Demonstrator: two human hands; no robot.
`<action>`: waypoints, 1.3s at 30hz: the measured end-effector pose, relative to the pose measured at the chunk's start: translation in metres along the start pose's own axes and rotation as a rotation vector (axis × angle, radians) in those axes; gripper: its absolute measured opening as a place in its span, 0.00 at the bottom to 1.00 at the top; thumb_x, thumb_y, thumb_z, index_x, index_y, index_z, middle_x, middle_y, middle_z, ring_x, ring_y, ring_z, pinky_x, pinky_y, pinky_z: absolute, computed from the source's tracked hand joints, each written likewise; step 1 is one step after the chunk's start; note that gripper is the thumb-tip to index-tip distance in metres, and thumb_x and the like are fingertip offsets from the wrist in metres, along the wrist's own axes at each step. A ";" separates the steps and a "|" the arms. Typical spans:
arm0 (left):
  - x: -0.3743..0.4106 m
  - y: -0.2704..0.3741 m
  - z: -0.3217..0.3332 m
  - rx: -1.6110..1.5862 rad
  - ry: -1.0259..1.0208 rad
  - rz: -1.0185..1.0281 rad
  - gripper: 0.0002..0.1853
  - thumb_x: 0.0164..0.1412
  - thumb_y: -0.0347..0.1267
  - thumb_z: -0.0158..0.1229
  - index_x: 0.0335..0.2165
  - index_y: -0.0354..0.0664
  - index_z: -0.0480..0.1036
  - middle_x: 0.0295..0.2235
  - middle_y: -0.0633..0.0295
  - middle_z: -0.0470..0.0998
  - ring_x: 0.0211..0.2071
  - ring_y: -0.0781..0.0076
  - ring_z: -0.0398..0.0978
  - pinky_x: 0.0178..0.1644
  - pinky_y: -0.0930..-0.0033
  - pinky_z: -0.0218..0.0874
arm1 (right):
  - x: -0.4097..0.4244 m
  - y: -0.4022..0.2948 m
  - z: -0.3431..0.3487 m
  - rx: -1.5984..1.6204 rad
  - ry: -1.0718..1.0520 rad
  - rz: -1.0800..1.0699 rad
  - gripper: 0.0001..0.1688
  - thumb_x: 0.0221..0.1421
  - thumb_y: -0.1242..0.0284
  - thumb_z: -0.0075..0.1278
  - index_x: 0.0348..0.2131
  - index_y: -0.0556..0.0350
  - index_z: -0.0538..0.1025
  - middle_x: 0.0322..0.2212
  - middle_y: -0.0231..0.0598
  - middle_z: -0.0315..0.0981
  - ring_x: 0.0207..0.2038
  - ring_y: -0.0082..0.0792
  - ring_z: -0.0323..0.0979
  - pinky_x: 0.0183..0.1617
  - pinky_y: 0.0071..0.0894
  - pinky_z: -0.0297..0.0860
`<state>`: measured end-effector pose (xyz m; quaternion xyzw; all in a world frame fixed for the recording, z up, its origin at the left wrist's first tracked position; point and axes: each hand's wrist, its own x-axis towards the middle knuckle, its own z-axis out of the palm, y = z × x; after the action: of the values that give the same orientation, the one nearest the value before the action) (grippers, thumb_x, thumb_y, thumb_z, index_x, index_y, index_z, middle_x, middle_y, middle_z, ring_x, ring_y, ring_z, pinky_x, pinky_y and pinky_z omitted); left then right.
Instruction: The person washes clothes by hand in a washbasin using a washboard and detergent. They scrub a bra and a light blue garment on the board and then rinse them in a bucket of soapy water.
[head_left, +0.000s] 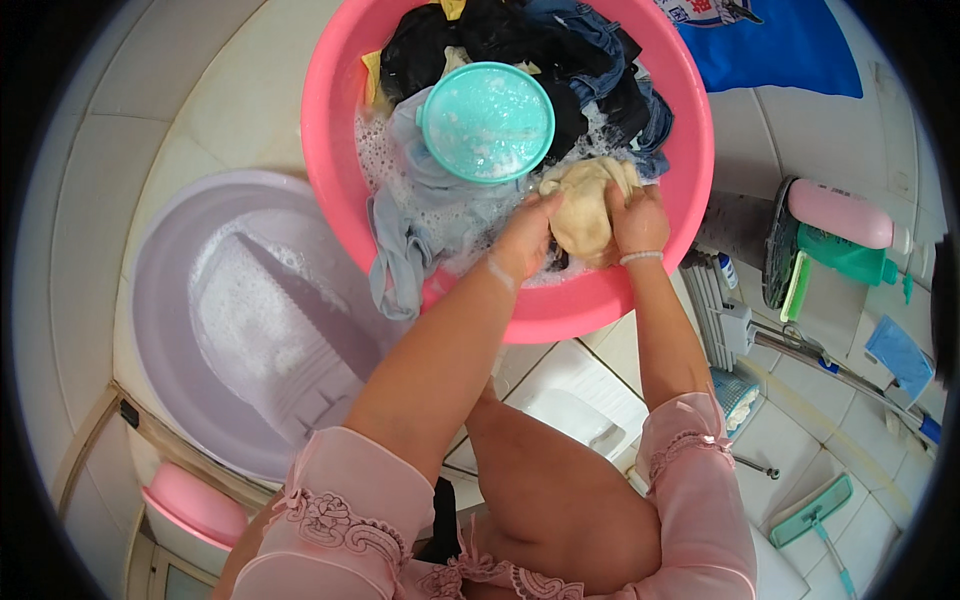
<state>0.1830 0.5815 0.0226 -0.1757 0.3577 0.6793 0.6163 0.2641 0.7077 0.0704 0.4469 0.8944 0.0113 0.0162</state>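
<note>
Between my hands is a wet beige cloth (583, 217), bunched up over a large pink basin (555, 315). My left hand (531, 229) grips its left side, and my right hand (641, 221), with a pale bracelet at the wrist, grips the other side. Beside the cloth, a turquoise round basin or lid (487, 124) with suds on it rests on the laundry. Dark garments (502, 37) and blue denim (600, 52) fill the far part of the pink basin. Light grey-blue fabric (401, 255) hangs over its near left rim. Foamy water surrounds the clothes.
At left stands a lilac tub (161, 315) holding a washboard (307, 375) and suds. A smaller pink basin (195, 506) is at lower left. On the right are a pink bottle (840, 214), a green bottle (840, 255), a mop (742, 326) and a squeegee-like tool (814, 514). A squat toilet (570, 409) lies below.
</note>
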 end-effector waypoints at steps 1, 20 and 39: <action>0.001 -0.001 0.000 0.163 0.074 0.107 0.18 0.58 0.37 0.47 0.42 0.35 0.68 0.42 0.57 0.72 0.41 0.66 0.71 0.46 0.64 0.61 | -0.001 0.004 0.002 0.031 -0.017 0.013 0.24 0.52 0.55 0.41 0.25 0.58 0.73 0.31 0.47 0.68 0.30 0.47 0.70 0.30 0.42 0.67; 0.038 -0.026 -0.041 -0.426 -0.517 -0.028 0.20 0.59 0.46 0.42 0.41 0.45 0.68 0.32 0.62 0.73 0.36 0.66 0.71 0.43 0.65 0.63 | -0.086 -0.097 -0.033 0.373 0.054 -0.252 0.21 0.49 0.58 0.49 0.19 0.60 0.70 0.25 0.43 0.67 0.22 0.48 0.68 0.26 0.40 0.65; 0.019 -0.014 -0.013 1.256 0.202 0.255 0.18 0.52 0.36 0.49 0.36 0.32 0.71 0.35 0.44 0.74 0.39 0.47 0.71 0.42 0.59 0.62 | -0.020 -0.014 0.058 -0.263 -0.047 -0.360 0.18 0.48 0.62 0.42 0.36 0.53 0.70 0.36 0.42 0.69 0.39 0.41 0.67 0.43 0.38 0.62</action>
<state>0.1909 0.5857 -0.0032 0.1990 0.7611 0.3888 0.4795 0.2672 0.6835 0.0119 0.2744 0.9498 0.1144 0.0968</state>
